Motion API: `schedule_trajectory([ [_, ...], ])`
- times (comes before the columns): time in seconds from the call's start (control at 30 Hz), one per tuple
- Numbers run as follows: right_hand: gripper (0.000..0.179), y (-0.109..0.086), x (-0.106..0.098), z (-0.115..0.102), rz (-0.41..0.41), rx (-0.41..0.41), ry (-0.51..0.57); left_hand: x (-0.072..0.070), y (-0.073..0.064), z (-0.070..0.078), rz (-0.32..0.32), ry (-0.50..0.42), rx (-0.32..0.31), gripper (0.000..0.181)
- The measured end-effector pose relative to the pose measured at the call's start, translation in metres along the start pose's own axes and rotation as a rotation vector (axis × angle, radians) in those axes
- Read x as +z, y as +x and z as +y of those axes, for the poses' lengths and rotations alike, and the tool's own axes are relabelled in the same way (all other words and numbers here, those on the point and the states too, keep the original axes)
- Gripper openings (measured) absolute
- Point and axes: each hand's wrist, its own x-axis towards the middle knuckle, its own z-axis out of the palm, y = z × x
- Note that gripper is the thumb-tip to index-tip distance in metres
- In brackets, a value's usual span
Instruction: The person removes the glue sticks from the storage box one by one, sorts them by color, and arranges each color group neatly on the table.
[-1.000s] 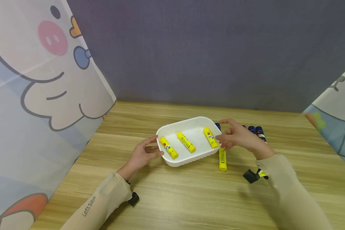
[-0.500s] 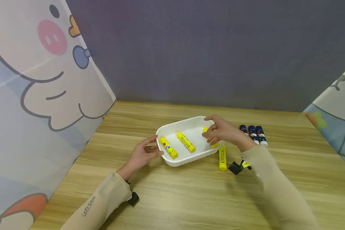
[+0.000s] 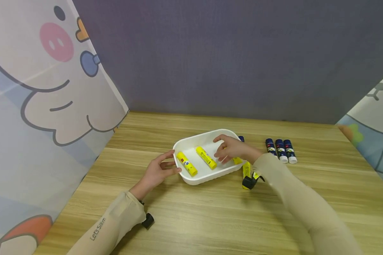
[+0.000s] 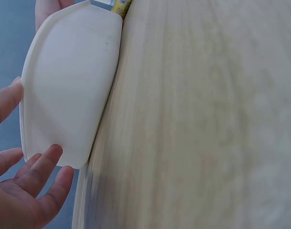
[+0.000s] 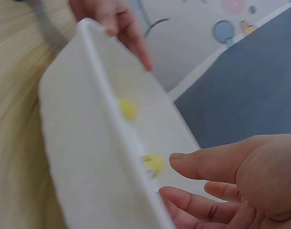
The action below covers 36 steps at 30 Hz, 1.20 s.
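Note:
A white plastic tray [image 3: 198,180] stands on the table with three yellow glue sticks in it. One glue stick [image 3: 187,163] lies at its left end, another glue stick [image 3: 206,157] in the middle, and a third glue stick [image 3: 237,160] at the right, partly covered by my right hand. My left hand [image 3: 156,173] has its fingers spread against the tray's left end; in the left wrist view, fingertips touch the outer wall. Over the tray's right half hovers my right hand [image 3: 231,148], thumb and fingers apart, near the middle glue stick, with nothing visible between them.
Outside the tray's near right corner lies a yellow glue stick [image 3: 246,170], partly hidden by the wrist camera. Three dark blue glue sticks [image 3: 281,150] lie side by side to the right. A blue cap [image 3: 241,138] shows behind the tray. A grey panel [image 3: 229,63] bounds the back.
My right hand has moved left from the tray's right rim, over the right glue stick, towards the middle one. The three blue glue sticks are uncovered. My left hand and the tray stay put.

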Motion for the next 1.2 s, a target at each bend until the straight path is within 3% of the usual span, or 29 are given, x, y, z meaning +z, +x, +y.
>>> schedule_trajectory([
  [0.43,0.063,0.018,0.017,0.002,-0.038,0.143,-0.141,0.000,-0.001,0.002,-0.006,0.001,-0.001,0.072],
  [0.83,0.067,0.031,0.038,-0.006,-0.049,0.168,-0.214,-0.001,0.000,0.001,0.002,0.023,-0.003,0.071],
  [1.2,0.067,0.031,0.041,-0.005,-0.036,0.173,-0.215,-0.001,0.000,0.001,-0.002,0.009,-0.003,0.072],
])
